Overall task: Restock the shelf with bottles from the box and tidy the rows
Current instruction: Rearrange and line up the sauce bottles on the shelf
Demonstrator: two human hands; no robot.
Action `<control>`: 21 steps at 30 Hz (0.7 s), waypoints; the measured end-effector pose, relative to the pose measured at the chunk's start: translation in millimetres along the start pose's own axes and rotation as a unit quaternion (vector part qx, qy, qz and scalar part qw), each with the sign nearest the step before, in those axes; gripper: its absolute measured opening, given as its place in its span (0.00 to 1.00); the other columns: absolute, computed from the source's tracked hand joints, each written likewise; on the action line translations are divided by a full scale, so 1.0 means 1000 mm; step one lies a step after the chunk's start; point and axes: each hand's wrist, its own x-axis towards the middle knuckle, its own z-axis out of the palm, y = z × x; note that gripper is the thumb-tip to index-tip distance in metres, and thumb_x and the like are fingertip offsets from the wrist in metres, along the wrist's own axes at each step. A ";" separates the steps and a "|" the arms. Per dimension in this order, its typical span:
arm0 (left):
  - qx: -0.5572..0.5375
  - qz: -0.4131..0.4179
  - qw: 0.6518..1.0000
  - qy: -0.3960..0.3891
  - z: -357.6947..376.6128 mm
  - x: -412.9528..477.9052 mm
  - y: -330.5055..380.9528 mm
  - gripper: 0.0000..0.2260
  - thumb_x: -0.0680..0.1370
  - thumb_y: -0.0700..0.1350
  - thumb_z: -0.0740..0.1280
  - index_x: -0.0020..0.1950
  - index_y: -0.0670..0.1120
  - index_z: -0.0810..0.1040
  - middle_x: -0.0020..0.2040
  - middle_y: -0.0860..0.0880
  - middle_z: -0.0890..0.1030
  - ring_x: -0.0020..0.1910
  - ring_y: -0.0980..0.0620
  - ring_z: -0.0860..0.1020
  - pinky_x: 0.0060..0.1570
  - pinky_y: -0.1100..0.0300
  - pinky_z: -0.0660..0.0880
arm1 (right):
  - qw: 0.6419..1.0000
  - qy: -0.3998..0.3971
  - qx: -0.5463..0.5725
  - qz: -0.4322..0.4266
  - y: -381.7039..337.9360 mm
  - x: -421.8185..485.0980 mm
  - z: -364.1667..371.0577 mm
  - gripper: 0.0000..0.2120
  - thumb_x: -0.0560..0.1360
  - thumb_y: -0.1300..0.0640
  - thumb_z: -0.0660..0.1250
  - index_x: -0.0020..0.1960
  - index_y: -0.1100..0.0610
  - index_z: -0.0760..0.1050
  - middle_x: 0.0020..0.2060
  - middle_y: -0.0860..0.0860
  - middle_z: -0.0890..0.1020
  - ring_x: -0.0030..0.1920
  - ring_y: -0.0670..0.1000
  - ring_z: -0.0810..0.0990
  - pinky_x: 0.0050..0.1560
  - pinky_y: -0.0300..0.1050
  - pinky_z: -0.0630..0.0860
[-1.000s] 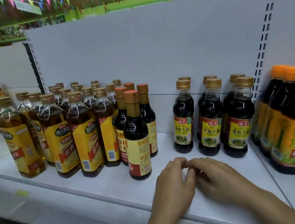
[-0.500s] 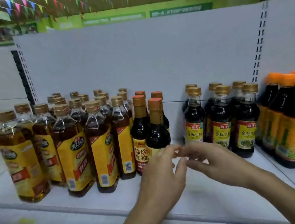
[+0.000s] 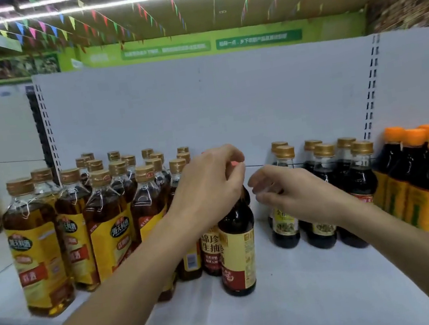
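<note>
Now | left hand curls round front bottle cap | right hand slack, empty | risk: top-only hold tips it against bottle behind

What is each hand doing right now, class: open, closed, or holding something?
Left hand: grips the top of the front dark bottle.
Right hand: fingers loosely curled, holding nothing.

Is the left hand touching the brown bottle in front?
Touching. The head view shows the left hand curled round the neck and cap of the front bottle, covering them.
</note>
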 end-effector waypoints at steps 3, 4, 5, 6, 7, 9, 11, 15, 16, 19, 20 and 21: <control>0.006 0.001 1.000 -0.010 -0.004 0.024 0.006 0.10 0.83 0.49 0.63 0.59 0.51 0.82 0.49 0.55 0.82 0.49 0.56 0.79 0.49 0.60 0.76 | 1.000 0.001 -0.007 -0.009 0.002 0.019 -0.010 0.13 0.81 0.50 0.65 0.65 0.43 0.74 0.53 0.38 0.81 0.54 0.38 0.80 0.57 0.45 0.80; 0.007 -0.004 1.000 -0.020 -0.005 0.032 0.007 0.10 0.83 0.49 0.63 0.59 0.51 0.82 0.50 0.54 0.83 0.49 0.55 0.79 0.50 0.58 0.77 | 1.000 0.000 -0.008 -0.012 0.002 0.025 -0.014 0.14 0.81 0.50 0.66 0.65 0.43 0.74 0.54 0.39 0.81 0.54 0.40 0.80 0.57 0.46 0.80; 0.011 -0.010 0.999 -0.031 -0.006 0.040 0.007 0.10 0.82 0.50 0.63 0.59 0.51 0.82 0.50 0.54 0.83 0.49 0.55 0.80 0.50 0.57 0.78 | 1.000 -0.002 -0.014 -0.016 0.003 0.031 -0.016 0.14 0.81 0.50 0.66 0.66 0.44 0.74 0.55 0.40 0.81 0.54 0.41 0.81 0.57 0.47 0.80; 0.019 -0.014 0.999 -0.042 -0.006 0.047 0.006 0.10 0.82 0.50 0.64 0.58 0.52 0.82 0.50 0.54 0.84 0.49 0.55 0.80 0.51 0.56 0.78 | 0.999 -0.001 -0.024 -0.023 0.003 0.037 -0.019 0.15 0.81 0.50 0.66 0.67 0.44 0.73 0.55 0.41 0.82 0.54 0.42 0.81 0.57 0.48 0.80; 0.027 -0.019 0.998 -0.054 -0.005 0.055 0.004 0.09 0.82 0.50 0.64 0.58 0.52 0.82 0.49 0.55 0.84 0.49 0.54 0.80 0.51 0.55 0.78 | 0.999 -0.002 -0.036 -0.030 0.003 0.042 -0.021 0.15 0.81 0.50 0.66 0.67 0.44 0.73 0.56 0.42 0.82 0.54 0.43 0.81 0.58 0.49 0.79; 0.049 -0.029 0.995 -0.078 -0.003 0.070 -0.001 0.09 0.81 0.49 0.64 0.57 0.53 0.82 0.49 0.55 0.84 0.48 0.54 0.80 0.51 0.55 0.77 | 0.997 -0.005 -0.063 -0.037 0.004 0.052 -0.025 0.16 0.81 0.49 0.65 0.69 0.46 0.72 0.58 0.44 0.81 0.55 0.45 0.81 0.59 0.51 0.79; 0.066 -0.040 0.990 -0.119 0.001 0.085 -0.009 0.08 0.81 0.51 0.64 0.58 0.54 0.81 0.50 0.55 0.84 0.43 0.57 0.80 0.47 0.57 0.77 | 0.995 -0.012 -0.089 -0.041 0.006 0.061 -0.027 0.18 0.82 0.49 0.64 0.71 0.47 0.70 0.61 0.45 0.80 0.57 0.48 0.80 0.60 0.50 0.77; 0.087 -0.066 0.971 -0.213 0.008 0.106 -0.023 0.10 0.80 0.51 0.68 0.62 0.55 0.78 0.51 0.55 0.84 0.45 0.58 0.81 0.47 0.58 0.77 | 0.987 -0.029 -0.143 -0.064 0.008 0.083 -0.025 0.20 0.82 0.48 0.64 0.73 0.46 0.68 0.64 0.47 0.79 0.60 0.49 0.79 0.55 0.46 0.75; 0.090 -0.068 0.968 -0.224 0.011 0.110 -0.026 0.11 0.80 0.50 0.69 0.62 0.55 0.78 0.52 0.54 0.84 0.47 0.56 0.81 0.49 0.57 0.78 | 0.984 -0.033 -0.159 -0.069 0.009 0.088 -0.024 0.20 0.82 0.47 0.63 0.73 0.46 0.68 0.63 0.48 0.78 0.59 0.50 0.79 0.53 0.46 0.75; 0.092 -0.068 0.963 -0.244 0.017 0.118 -0.031 0.12 0.78 0.51 0.71 0.61 0.54 0.79 0.52 0.55 0.83 0.46 0.58 0.80 0.45 0.59 0.76 | 0.979 -0.049 -0.184 -0.074 0.013 0.101 -0.018 0.17 0.82 0.46 0.63 0.69 0.48 0.70 0.59 0.49 0.76 0.56 0.52 0.77 0.43 0.43 0.69; 0.097 -0.068 0.962 -0.248 0.020 0.120 -0.032 0.12 0.78 0.51 0.71 0.61 0.54 0.79 0.51 0.55 0.83 0.46 0.58 0.80 0.43 0.60 0.75 | 0.978 -0.055 -0.183 -0.078 0.015 0.104 -0.016 0.17 0.81 0.46 0.63 0.68 0.50 0.70 0.57 0.49 0.76 0.55 0.52 0.77 0.41 0.43 0.68; 0.106 -0.066 0.960 -0.249 0.023 0.122 -0.033 0.12 0.78 0.50 0.71 0.60 0.53 0.80 0.51 0.54 0.83 0.46 0.56 0.80 0.43 0.60 0.74 | 0.979 -0.060 -0.177 -0.085 0.016 0.107 -0.015 0.16 0.81 0.47 0.64 0.66 0.51 0.70 0.56 0.50 0.77 0.54 0.52 0.77 0.42 0.43 0.67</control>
